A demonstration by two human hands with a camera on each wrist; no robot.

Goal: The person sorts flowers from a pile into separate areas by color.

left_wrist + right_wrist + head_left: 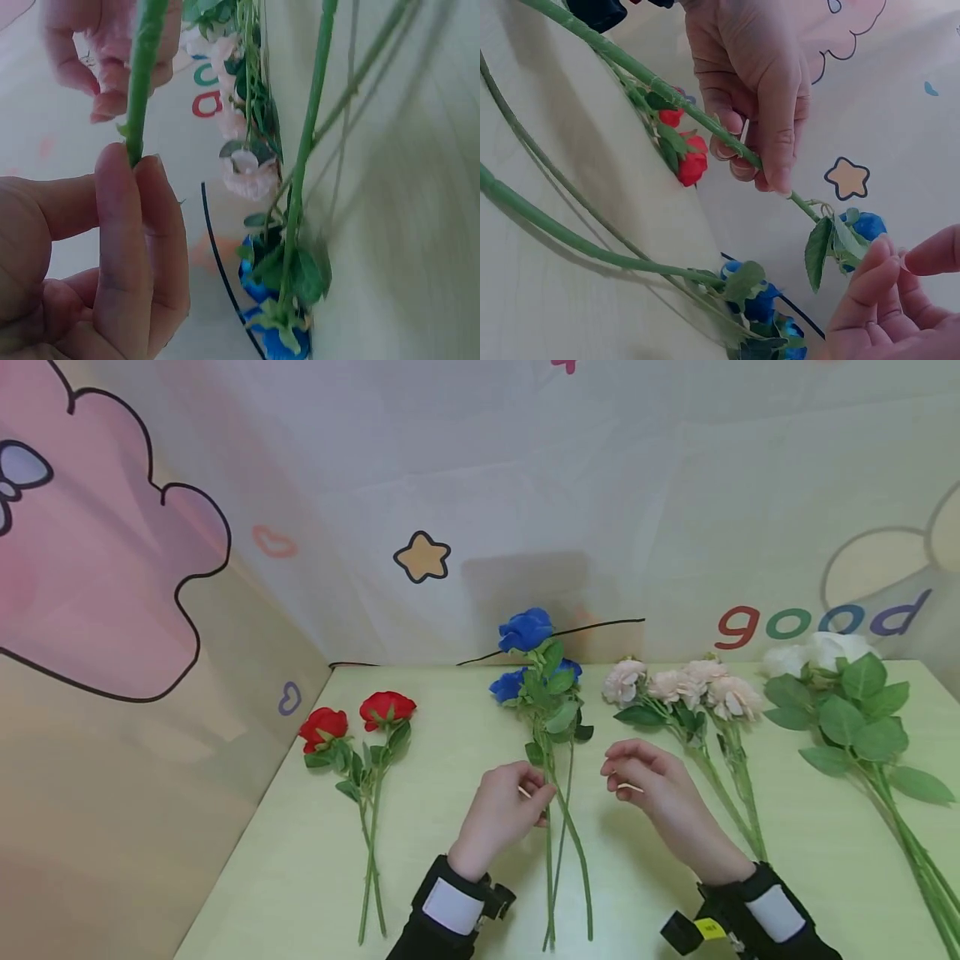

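Note:
Near the middle of the table, my left hand (497,806) pinches the green stem of a blue rose (526,630) between thumb and fingers. That rose is raised off the table, its bloom up near the backdrop. Behind it, two more blue roses (508,685) lie on the table, their stems crossing under the held one. My right hand (647,783) hovers to the right of the stems, its fingers loosely bent with nothing visible in them. In the right wrist view, the fingertips (889,262) appear beside the held rose's leaves, though touch cannot be made out.
Two red roses (387,710) lie on the left of the table (277,868). Pale pink flowers (731,696) lie to the right, behind my right hand. White roses (838,650) with broad leaves lie at the far right. A printed cloth backdrop (337,527) rises behind the table.

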